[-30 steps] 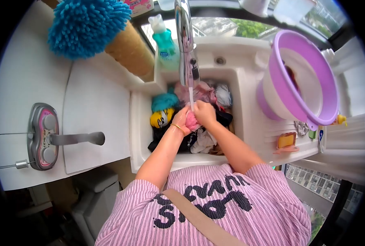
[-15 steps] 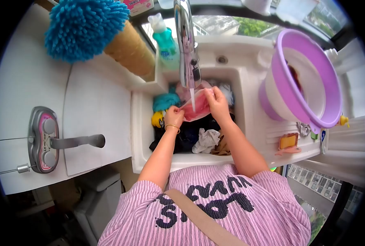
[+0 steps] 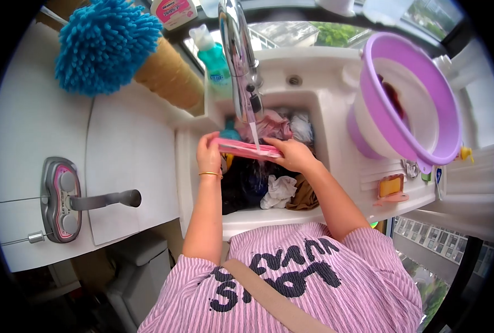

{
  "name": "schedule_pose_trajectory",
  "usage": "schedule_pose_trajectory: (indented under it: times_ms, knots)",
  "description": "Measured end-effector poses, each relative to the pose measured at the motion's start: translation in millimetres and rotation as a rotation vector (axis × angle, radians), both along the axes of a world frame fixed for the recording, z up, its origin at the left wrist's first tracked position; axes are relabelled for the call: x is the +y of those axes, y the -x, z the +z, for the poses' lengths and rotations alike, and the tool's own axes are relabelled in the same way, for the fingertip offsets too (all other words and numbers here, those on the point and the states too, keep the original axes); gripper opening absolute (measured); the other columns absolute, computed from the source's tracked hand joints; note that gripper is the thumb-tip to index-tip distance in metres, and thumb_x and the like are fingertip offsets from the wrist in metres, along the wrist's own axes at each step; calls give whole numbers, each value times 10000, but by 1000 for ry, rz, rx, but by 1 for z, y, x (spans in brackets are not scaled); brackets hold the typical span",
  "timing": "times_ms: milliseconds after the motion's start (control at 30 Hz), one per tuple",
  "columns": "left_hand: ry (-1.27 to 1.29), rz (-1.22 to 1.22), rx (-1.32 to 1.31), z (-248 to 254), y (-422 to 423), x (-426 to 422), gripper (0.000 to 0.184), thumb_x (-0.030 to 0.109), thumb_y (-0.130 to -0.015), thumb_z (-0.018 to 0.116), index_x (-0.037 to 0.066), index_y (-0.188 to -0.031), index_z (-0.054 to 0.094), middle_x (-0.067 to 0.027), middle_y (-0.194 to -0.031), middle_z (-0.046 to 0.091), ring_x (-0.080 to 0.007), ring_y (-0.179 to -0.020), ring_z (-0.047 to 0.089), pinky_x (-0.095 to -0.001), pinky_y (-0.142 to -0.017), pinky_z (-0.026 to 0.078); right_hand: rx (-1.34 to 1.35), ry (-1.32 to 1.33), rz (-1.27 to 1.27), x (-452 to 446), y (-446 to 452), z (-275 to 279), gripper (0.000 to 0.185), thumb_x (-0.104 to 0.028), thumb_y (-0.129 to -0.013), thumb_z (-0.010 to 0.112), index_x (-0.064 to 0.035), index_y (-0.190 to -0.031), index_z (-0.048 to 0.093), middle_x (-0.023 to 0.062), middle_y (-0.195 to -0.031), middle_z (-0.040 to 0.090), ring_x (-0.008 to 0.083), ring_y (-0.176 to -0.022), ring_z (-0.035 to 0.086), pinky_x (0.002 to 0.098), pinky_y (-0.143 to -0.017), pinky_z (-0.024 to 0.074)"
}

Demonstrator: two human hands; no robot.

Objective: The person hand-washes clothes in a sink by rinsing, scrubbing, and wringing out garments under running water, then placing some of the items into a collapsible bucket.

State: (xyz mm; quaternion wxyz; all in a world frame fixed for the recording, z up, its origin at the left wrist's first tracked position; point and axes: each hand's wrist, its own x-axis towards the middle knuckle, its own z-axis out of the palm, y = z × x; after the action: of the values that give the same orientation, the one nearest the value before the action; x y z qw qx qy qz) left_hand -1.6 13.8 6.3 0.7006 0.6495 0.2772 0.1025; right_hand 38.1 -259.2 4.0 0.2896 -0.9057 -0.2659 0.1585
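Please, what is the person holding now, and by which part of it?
A pink cloth, stretched under the running water: the left hand holds one end, the right hand the other.

Daylight comes through a far window (image 3: 312, 34), with green foliage (image 3: 335, 33) outside. On the left, a white tabletop (image 3: 124, 139) stands above a grey box-like container (image 3: 138, 283) in a dim space. White drapery (image 3: 460, 200) hangs on the right; near right, glass shows a many-windowed building (image 3: 430, 241).

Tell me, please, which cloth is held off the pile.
The pink cloth, stretched between the left hand and right hand; the other cloths lie in the sink.
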Motion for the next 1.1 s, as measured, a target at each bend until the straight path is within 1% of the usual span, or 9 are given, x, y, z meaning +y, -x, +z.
schedule_pose_trajectory:
  times_ms: [167, 267, 333, 433, 600, 800, 867, 1000, 1100]
  knots:
    - [607, -2, 401, 12, 2, -24, 432, 347, -1012, 506, 136, -1387, 545, -119, -1452, 489, -390, -1342, 440, -806, -1124, 103, -328, -349, -243, 14, -3, -42, 350, -326, -823, 701, -31, -1010, 708, 188, -1078, 626, 337, -931, 617, 427, -833, 508]
    - [1006, -125, 499, -7, 1, -47, 398, 345, -1007, 515, 116, -1327, 572, -129, -1441, 508, -337, -1411, 407, -701, -1128, 328, 482, -984, -375, 51, 7, -32, 336, -308, -821, 725, -9, -972, 695, 161, -1014, 626, 341, -906, 611, 385, -811, 505]
    - [1128, -287, 269, -92, -2, -45, 425, 405, -999, 555, 104, -1298, 579, -101, -1346, 581, -267, -1300, 534, -588, -1056, 470, 16, -737, -260, 67, 27, 0, 294, -243, -850, 757, 7, -984, 680, 139, -992, 642, 254, -874, 660, 375, -798, 523]
    - [451, -551, -279, -65, 10, -75, 366, 401, -1031, 503, 100, -1199, 626, -68, -1026, 707, -263, -982, 698, -484, -869, 582, -133, -560, -99, 87, 55, 46, 333, -351, -861, 762, -33, -932, 692, 185, -943, 655, 404, -843, 639, 437, -752, 529]
    - [1313, -336, 214, -85, -2, -76, 256, 338, -1048, 500, 131, -1130, 626, -85, -1096, 682, -273, -1030, 661, -497, -855, 576, -88, -194, -397, 73, 6, -36, 265, -328, -914, 684, -66, -878, 695, 169, -875, 678, 420, -847, 658, 502, -727, 524]
    - [884, -16, 539, -39, 6, -53, 511, 505, -1028, 483, 86, -1308, 568, -118, -1316, 613, -315, -1174, 617, -564, -1020, 483, -639, -300, -285, 60, 9, -21, 316, -289, -831, 784, 2, -906, 685, 180, -1140, 609, 367, -876, 657, 438, -760, 548]
    - [1147, -122, 455, -32, 4, -50, 535, 536, -1030, 477, 75, -1277, 588, -128, -1254, 644, -324, -1132, 638, -546, -974, 515, 34, -436, -157, 59, 20, -7, 360, -251, -801, 806, 11, -1009, 674, 185, -1171, 565, 355, -916, 643, 413, -811, 544]
    - [1147, -308, 296, -59, -6, -55, 236, 271, -1059, 534, 89, -1185, 616, -110, -1088, 699, -262, -999, 707, -456, -847, 603, 95, -619, 27, 51, 24, 9, 394, -240, -797, 804, 21, -1054, 657, 154, -1105, 572, 316, -981, 620, 373, -875, 510]
    - [1299, -232, 295, -75, -4, -51, 177, 220, -1036, 559, 151, -1187, 619, -55, -1043, 688, -202, -829, 652, -364, -771, 531, 337, -816, -394, 45, 1, -41, 309, -266, -900, 751, 8, -999, 647, 92, -1067, 616, 200, -967, 615, 327, -846, 493]
